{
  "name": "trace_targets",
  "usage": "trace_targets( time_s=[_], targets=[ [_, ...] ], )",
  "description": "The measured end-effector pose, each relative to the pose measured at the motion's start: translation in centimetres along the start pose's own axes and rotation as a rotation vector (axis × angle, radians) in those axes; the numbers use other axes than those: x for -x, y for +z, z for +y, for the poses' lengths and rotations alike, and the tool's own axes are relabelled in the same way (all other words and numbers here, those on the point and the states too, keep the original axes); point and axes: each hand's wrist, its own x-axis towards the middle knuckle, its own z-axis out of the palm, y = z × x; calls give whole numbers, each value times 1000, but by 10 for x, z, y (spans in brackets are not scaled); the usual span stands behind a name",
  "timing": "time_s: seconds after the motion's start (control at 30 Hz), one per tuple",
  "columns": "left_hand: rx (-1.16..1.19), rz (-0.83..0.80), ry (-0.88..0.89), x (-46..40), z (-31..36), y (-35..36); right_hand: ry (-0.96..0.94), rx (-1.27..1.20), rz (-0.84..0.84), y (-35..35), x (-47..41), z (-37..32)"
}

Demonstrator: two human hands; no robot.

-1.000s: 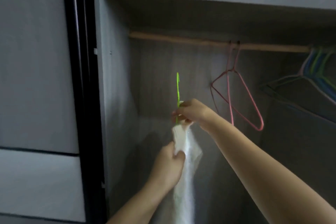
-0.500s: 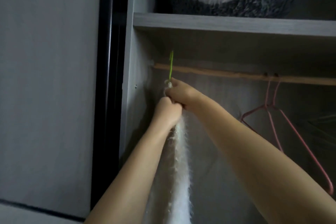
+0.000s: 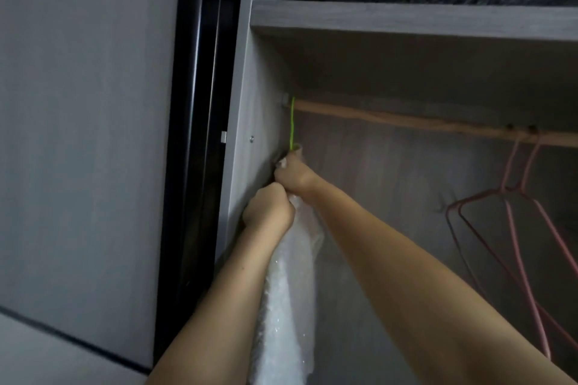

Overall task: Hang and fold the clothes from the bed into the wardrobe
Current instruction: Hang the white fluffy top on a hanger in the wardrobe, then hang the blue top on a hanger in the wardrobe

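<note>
Right hand (image 3: 292,170) pinches thin green wire hanger (image 3: 292,122) at frame centre, hook upright at wooden rail (image 3: 406,122) end; left hand (image 3: 269,209) grips white sparkly garment (image 3: 286,306) directly below.

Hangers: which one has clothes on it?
The green hanger, at the rail's far left end. The right hand holds it and the white garment hangs below. The two pink hangers further right hang bare.

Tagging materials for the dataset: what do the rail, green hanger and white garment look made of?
Rail: looks like bare wood, tan and matte. Green hanger: thin rod, probably coated wire or plastic; can't tell which. White garment: soft sheer fabric, faintly sparkly.
</note>
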Motion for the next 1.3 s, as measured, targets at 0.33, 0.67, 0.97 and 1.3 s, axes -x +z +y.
trace_targets(
  time_s=[0.33, 0.67, 0.97, 1.3],
  targets=[
    [-287, 609, 480, 49, 10, 12, -4, 21, 326, -30, 66, 70],
    [-327, -143, 626, 143, -8, 162, 479, 506, 132, -47, 242, 233],
    [-186, -522, 856, 254, -16, 254, 787, 693, 162, -40, 409, 282],
    [-88, -950, 1271, 373, -35, 262, 1429, 558, 496, 31, 596, 225]
  ],
)
